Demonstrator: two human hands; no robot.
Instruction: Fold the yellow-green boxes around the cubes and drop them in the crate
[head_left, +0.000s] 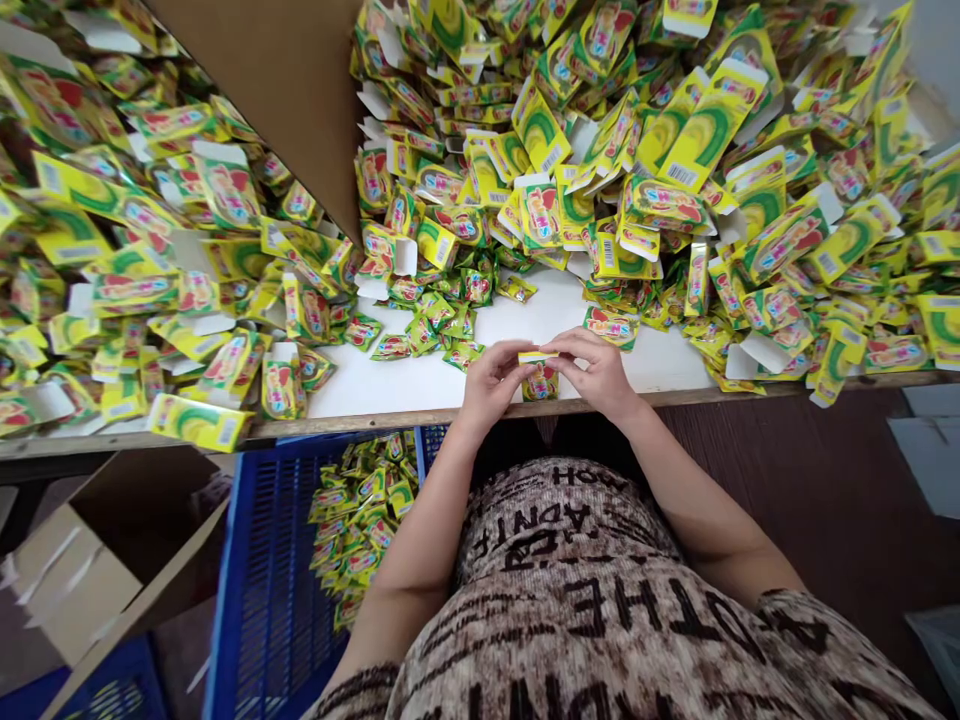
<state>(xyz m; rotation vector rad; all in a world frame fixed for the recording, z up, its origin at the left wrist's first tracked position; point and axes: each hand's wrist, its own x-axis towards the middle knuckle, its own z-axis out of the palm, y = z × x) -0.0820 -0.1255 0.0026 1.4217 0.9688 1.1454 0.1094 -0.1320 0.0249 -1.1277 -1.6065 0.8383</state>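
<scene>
Between my left hand (493, 382) and my right hand (595, 372), a small yellow carton (538, 356) is pinched by its ends at the table's front edge. Just below it, a foil sachet (541, 382) with a green and red print shows, touching or close to my fingers. More loose sachets (427, 330) lie on the white tabletop (517, 315) left of my hands. Beyond them rises a large heap of flat yellow-and-green cartons (660, 150). The carton's inside is hidden by my fingers.
A brown cardboard divider (262, 90) splits the heaps on the table. Below the wooden table edge (375, 424) stands a blue plastic crate (277, 570) holding sachets. An open cardboard box (105, 560) sits at lower left, and dark flooring (795, 480) lies to the right.
</scene>
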